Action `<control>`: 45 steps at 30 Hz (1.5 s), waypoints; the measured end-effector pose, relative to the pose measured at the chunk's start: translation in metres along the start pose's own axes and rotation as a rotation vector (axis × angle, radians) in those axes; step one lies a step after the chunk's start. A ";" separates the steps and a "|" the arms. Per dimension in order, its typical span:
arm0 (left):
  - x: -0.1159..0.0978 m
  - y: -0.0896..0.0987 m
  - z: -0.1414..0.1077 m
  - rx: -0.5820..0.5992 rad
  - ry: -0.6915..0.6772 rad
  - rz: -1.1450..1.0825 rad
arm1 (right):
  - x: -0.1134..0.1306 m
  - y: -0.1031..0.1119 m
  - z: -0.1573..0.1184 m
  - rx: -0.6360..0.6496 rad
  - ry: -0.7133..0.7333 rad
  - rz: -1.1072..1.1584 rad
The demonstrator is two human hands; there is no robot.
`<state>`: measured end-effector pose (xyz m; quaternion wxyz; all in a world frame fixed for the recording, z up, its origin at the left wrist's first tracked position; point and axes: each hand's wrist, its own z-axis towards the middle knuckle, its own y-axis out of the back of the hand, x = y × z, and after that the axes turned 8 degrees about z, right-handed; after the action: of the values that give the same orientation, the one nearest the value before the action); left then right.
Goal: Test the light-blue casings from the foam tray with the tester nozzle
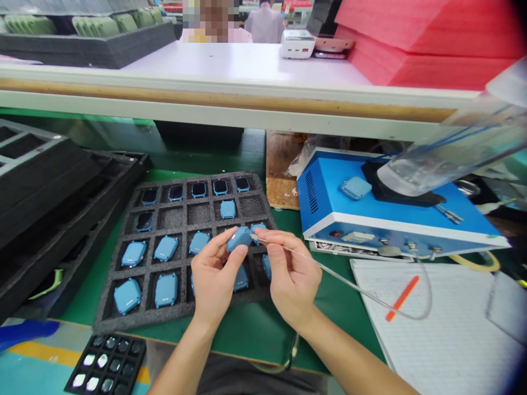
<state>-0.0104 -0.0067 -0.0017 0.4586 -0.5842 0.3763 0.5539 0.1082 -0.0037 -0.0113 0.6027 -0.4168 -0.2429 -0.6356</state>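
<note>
- Holding a blue watch case [239, 240] in my left hand [214, 277], pinched between thumb and fingers, above the grey foam tray [150, 325].
- My right hand [294, 277] pinches a thin clear tube [349, 282] near its tip, which is at the case's right edge; can't tell if they touch.
- Tray: dark-screened watches along the far row, blue cases face down nearer me, some far-side slots empty; my hands hide part of it.
- Tube runs right, loops over the lined paper [428, 340] and up to the front of the blue machine [325, 170].
- Orange strip [402, 299] lies on the paper, by the tube loop.
- On the machine: another blue case [355, 188], just left of a clear cylinder [436, 148], which is tilted and blurred.
- Lower left: small black tray [139, 359] with shiny pieces.
- Beyond: white shelf [230, 68], red foam blocks [428, 35] at its right.
</note>
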 end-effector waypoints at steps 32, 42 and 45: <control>0.000 -0.001 0.010 -0.079 0.028 0.090 | -0.002 -0.006 0.011 -0.013 0.009 0.088; -0.004 -0.001 0.009 -0.071 0.034 0.100 | -0.001 -0.007 0.013 -0.014 0.013 0.099; -0.004 -0.001 0.009 -0.069 0.037 0.102 | -0.001 -0.007 0.012 -0.013 0.004 0.102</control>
<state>-0.0124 0.0020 0.0026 0.4023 -0.5901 0.3946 0.5781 0.1041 0.0082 -0.0044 0.6321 -0.4310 -0.2161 -0.6066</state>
